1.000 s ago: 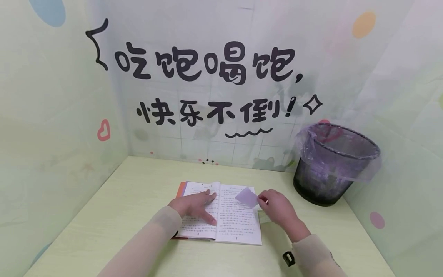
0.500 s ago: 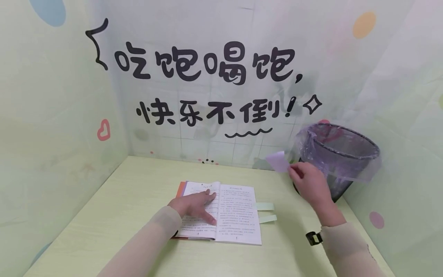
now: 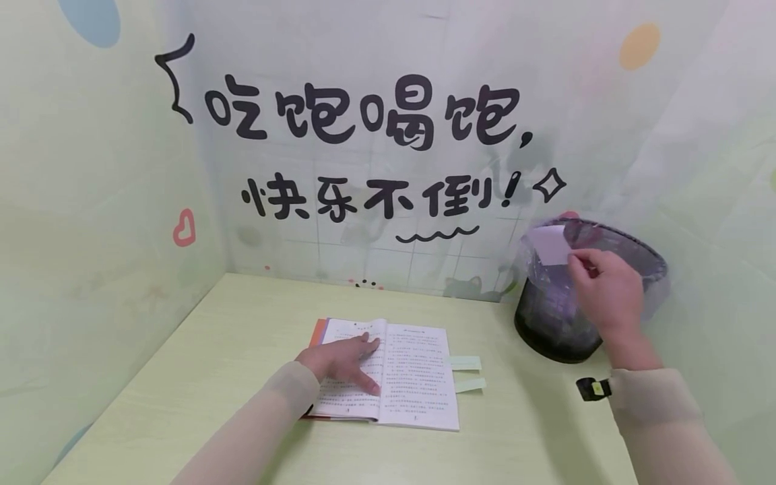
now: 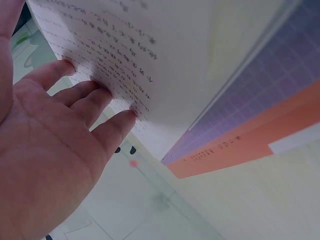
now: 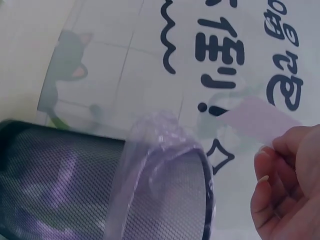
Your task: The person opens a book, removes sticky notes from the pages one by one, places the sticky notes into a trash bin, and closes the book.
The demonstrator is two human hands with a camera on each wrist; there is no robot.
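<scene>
An open book [image 3: 418,404] lies on the table, printed pages up, with an orange and purple cover edge [image 4: 225,150] showing at its left side. My left hand [image 3: 342,360] rests on the left page near the fold, fingers spread and fingertips on the paper in the left wrist view. Up at the bin, my right hand [image 3: 609,289] pinches a small light purple paper slip [image 3: 550,244] by one corner between thumb and forefinger. In the head view the slip overlaps the near left rim of the bin; the right wrist view has it beyond the bin's mouth.
A black mesh waste bin [image 3: 548,337] with a purple plastic liner [image 5: 160,135] stands at the table's back right. Two pale green sticky tabs [image 3: 465,363] stick out from the book's right edge. Printed wall sheets enclose the table [image 3: 242,323] at the back and sides.
My right hand has carried the purple slip from over the right page, up and rightward to the bin. The left hand has stayed on the page, and the green tabs have come into view.
</scene>
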